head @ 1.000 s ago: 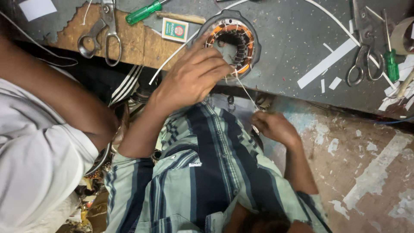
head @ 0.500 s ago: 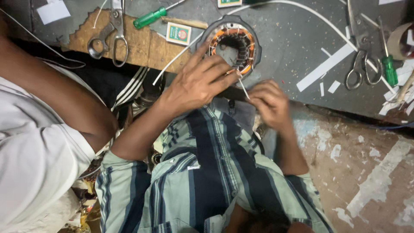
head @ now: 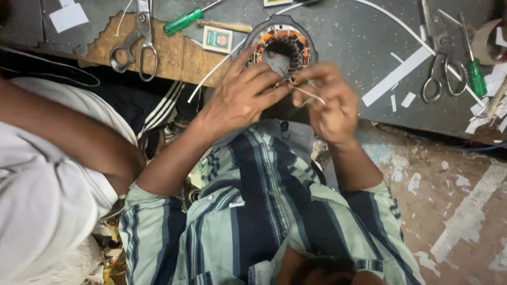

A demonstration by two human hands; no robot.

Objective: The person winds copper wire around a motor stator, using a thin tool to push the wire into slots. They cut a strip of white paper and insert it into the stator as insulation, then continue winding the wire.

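A round motor stator [head: 282,45] with copper windings lies at the near edge of a dark grey bench [head: 348,37]. My left hand [head: 240,100] reaches to it from the left, its fingers gripping the stator's near rim. Close beside it, my right hand [head: 330,105] pinches a thin pale wire [head: 309,95] that leads from the windings. The two hands nearly touch in front of the stator and hide its lower part. My striped shirt fills the lower middle of the view.
Scissors [head: 134,50], a green screwdriver [head: 185,21] and a small box [head: 217,38] lie on a wooden board [head: 174,60] at left. More scissors [head: 441,68], another green screwdriver [head: 475,74] and white paper strips [head: 396,76] lie at right. A co-worker's arm in a white sleeve [head: 47,174] is at left.
My right hand has risen from my lap to the stator and taken the thin wire. My left hand has stayed on the stator.
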